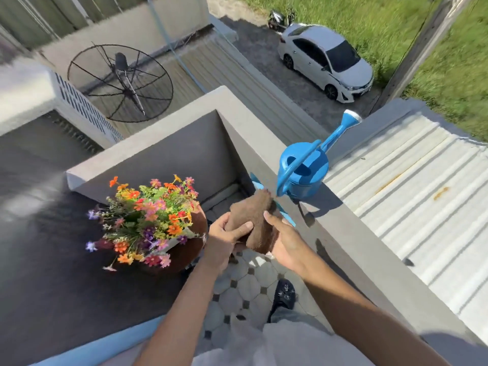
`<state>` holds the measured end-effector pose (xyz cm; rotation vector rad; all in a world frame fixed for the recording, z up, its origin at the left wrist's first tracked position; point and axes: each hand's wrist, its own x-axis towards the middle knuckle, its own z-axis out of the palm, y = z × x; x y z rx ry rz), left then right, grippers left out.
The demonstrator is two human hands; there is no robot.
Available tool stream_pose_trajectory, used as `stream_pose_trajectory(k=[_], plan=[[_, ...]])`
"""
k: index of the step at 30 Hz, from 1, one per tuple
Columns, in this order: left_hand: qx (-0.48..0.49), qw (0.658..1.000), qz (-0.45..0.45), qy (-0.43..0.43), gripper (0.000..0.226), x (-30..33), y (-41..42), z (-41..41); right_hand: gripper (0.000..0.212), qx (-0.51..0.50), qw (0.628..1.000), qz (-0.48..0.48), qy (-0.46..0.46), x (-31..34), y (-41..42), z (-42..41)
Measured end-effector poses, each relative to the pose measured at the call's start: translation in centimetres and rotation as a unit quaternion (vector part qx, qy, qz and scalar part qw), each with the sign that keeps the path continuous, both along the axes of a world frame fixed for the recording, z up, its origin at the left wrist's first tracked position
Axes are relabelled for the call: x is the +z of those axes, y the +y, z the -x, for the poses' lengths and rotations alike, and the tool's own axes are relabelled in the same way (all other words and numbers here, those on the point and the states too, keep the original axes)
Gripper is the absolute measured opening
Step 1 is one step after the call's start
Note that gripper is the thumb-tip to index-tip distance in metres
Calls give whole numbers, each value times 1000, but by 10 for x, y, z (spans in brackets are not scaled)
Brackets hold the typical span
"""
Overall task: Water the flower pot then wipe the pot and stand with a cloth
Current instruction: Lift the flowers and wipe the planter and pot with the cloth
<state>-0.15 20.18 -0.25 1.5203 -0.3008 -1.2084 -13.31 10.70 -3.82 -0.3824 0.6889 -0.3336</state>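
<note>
**Both my hands hold a brown cloth on a sunny balcony, beside a pot of flowers**

I look down from a balcony. My left hand [226,237] and my right hand [284,240] are together in front of me, both gripping a brown cloth [254,223]. My left thumb lies across the front of the cloth with the fingers curled behind it; my right hand cups the cloth from underneath and from the right, thumb on top. The cloth is folded and hangs a little below my hands.

Just left of my left hand is the flower pot [184,253], brown and round, tilted toward the camera in this wide view. It is packed with small flowers [148,220] in orange, pink, purple and yellow, which cover most of its top. I cannot make out the stand beneath it; the pot and blooms hide it.

To the upper right, a blue watering can [303,173] sits upright on top of the grey balcony wall [340,231], its spout pointing up and away to the right. The wall runs between me and a corrugated metal roof [412,186].

Below my arms are pale floor tiles [243,283] with small dark squares, and my dark shoe [284,293].

Farther off, a white car [326,59] is parked on a drive beside grass, and a black mesh satellite dish [120,83] stands at upper left.
</note>
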Motion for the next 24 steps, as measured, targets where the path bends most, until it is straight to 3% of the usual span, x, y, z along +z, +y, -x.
stream_pose_trajectory(k=[4, 7, 10, 12, 16, 19, 24], plan=[[74, 991, -41, -100, 21, 0, 54, -21, 60, 50, 998, 21, 25, 9, 39, -34], [90, 992, -18, -92, 25, -7, 89, -35, 45, 152, 987, 31, 48, 13, 69, -43], [95, 992, -5, -84, 40, -10, 116, -42, 35, 187, 980, 10, 64, 16, 98, -49], [93, 992, 1, -84, 42, -12, 127, -46, 36, 183, 980, 12, 78, 19, 110, -53], [92, 993, -27, -65, 23, -15, 140, -52, 40, 142, 984, 30, 107, 22, 123, -57], [92, 988, -102, -65, 13, -22, 136, -56, 29, 87, 983, 63, 147, 24, 127, -58], [208, 965, -159, 29, 17, -56, 116, -66, 20, 12, 978, 88, 189, 18, 120, -55]])
